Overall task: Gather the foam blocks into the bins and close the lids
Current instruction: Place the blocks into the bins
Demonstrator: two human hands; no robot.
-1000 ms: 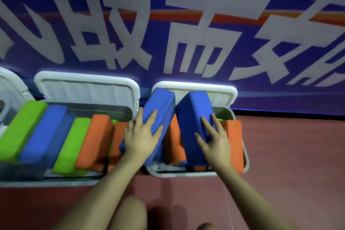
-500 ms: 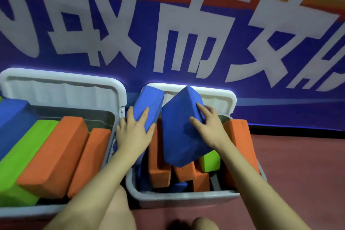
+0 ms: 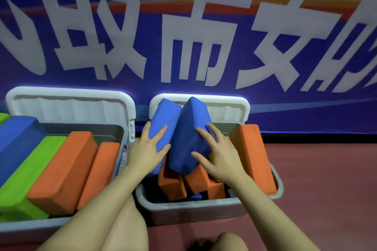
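Note:
Two grey bins stand on the red floor with white lids raised against the wall. The right bin [image 3: 204, 208] holds orange blocks, a green one and two tall blue foam blocks sticking up. My left hand [image 3: 148, 150] presses flat on the left blue block [image 3: 165, 116]. My right hand [image 3: 219, 154] lies with spread fingers on the right blue block [image 3: 188, 134], which is tilted on an edge. A big orange block [image 3: 253, 155] leans at the bin's right side. The left bin [image 3: 40, 228] is packed with blue, green and orange blocks.
A blue banner wall with large white characters rises right behind the bins. The left bin's lid [image 3: 71, 106] and the right bin's lid [image 3: 230, 106] lean on it. Red floor [image 3: 326, 179] stretches to the right. My knees show at the bottom edge.
The view has closed in on the right bin. The right blue block has turned further onto its edge and sunk lower under my right hand; my left hand still presses the left blue block.

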